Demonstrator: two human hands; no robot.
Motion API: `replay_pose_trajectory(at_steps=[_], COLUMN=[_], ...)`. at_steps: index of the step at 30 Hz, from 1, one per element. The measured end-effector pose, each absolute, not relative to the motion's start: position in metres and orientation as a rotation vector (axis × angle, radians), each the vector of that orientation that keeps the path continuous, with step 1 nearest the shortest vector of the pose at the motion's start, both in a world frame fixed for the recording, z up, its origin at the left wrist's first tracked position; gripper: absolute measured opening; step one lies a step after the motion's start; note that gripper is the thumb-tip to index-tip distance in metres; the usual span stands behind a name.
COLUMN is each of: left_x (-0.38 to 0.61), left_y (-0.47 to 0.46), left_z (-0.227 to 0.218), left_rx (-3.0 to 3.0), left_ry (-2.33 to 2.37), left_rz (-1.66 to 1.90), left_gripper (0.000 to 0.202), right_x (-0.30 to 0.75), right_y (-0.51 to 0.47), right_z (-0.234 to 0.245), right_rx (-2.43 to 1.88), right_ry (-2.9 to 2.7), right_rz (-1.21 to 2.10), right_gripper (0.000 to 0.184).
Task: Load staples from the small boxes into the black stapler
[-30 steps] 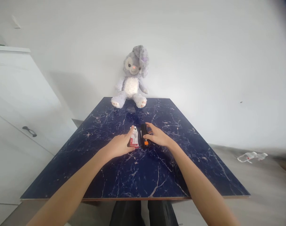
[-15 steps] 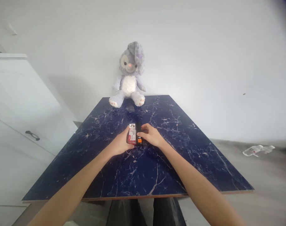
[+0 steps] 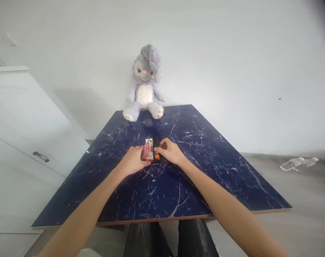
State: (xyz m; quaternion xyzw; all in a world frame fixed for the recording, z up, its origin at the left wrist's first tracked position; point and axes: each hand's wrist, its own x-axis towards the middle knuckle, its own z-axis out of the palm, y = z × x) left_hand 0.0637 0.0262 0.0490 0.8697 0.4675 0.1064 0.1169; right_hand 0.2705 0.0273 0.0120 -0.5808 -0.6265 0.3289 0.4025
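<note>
Near the middle of the table, my left hand is closed around a small red-and-white box with printing on it. The box looks tilted, and its left side is partly hidden by my fingers. Right beside it is a flat black item with an orange patch; its kind is not clear. My right hand grips this black item from the right, thumb over its top and fingers curled at its edge. Whether the box and the black item touch, I cannot tell.
Both lie on a dark blue marbled table. A grey plush rabbit sits at its far edge against the wall. A white cabinet stands at the left; a clear plastic bottle lies on the floor at the right.
The red-and-white box has turned in my left hand, showing a red side across it. My right hand stays on the black item. The view has shifted slightly.
</note>
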Motion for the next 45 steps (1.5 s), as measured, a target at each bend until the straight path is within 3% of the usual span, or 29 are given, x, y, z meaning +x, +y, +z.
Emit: replay_pose_trajectory(at_steps=[3, 11, 17, 23, 25, 29, 31, 45], left_x=[0.065, 0.057, 0.054, 0.042, 0.039, 0.039, 0.04, 0.084], left_y=[0.025, 0.025, 0.029, 0.044, 0.05, 0.053, 0.052, 0.048], left_z=[0.049, 0.053, 0.053, 0.036, 0.032, 0.028, 0.026, 0.012], left_rx=[2.522, 2.269, 2.316, 2.289, 2.325, 2.417, 2.454, 2.743], left_ry=[1.335, 1.371, 1.378, 1.309, 1.251, 1.214, 1.227, 0.974], left_rz=[0.337, 0.329, 0.349, 0.418, 0.317, 0.112, 0.105, 0.326], left_gripper=[0.028, 0.085, 0.077, 0.135, 0.129, 0.084, 0.071, 0.059], right_x=[0.271, 0.272, 0.272, 0.272, 0.271, 0.271, 0.271, 0.302], right_y=[0.028, 0.025, 0.025, 0.023, 0.023, 0.022, 0.023, 0.018], right_z=[0.011, 0.016, 0.016, 0.019, 0.02, 0.021, 0.02, 0.019], right_rx=[-1.48, -1.492, -1.498, -1.501, -1.511, -1.515, -1.506, -1.564], right_ry=[-1.606, -1.671, -1.684, -1.699, -1.704, -1.706, -1.707, -1.651], right_rz=[0.815, 0.807, 0.821, 0.828, 0.828, 0.834, 0.829, 0.727], right_gripper=[0.034, 0.03, 0.03, 0.028, 0.029, 0.028, 0.028, 0.024])
